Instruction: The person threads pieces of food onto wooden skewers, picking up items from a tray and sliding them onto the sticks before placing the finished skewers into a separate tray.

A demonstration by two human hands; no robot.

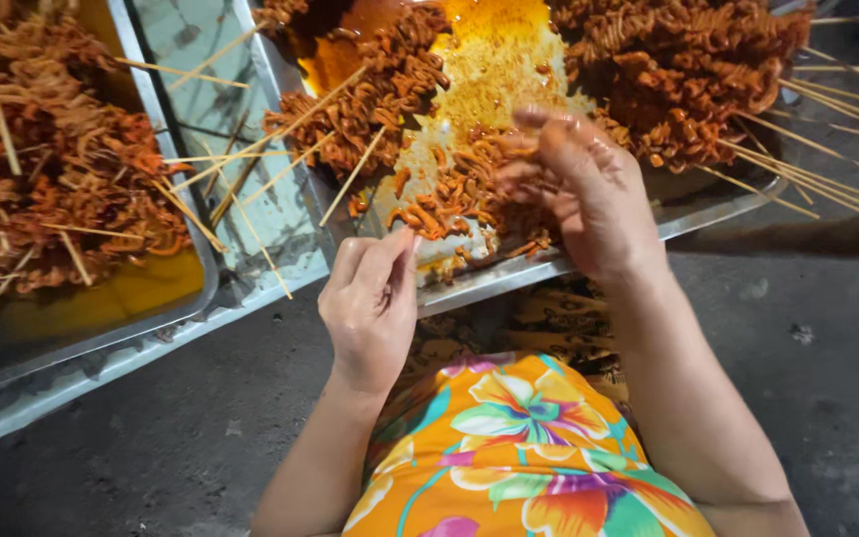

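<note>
Only one view, worn on the head, looking steeply down and slightly forward, close over both hands. Left hand (370, 303) and right hand (589, 194) near mid-frame; metal tray (718, 204) just beyond them, flowered orange lap (524, 452) below at the bottom edge, dark floor (807, 328) either side.

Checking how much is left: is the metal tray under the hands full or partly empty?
Partly empty: the shallow metal tray shows bare oily bottom mid-tray, orange twisted skewered pieces heaped at its sides.
</note>
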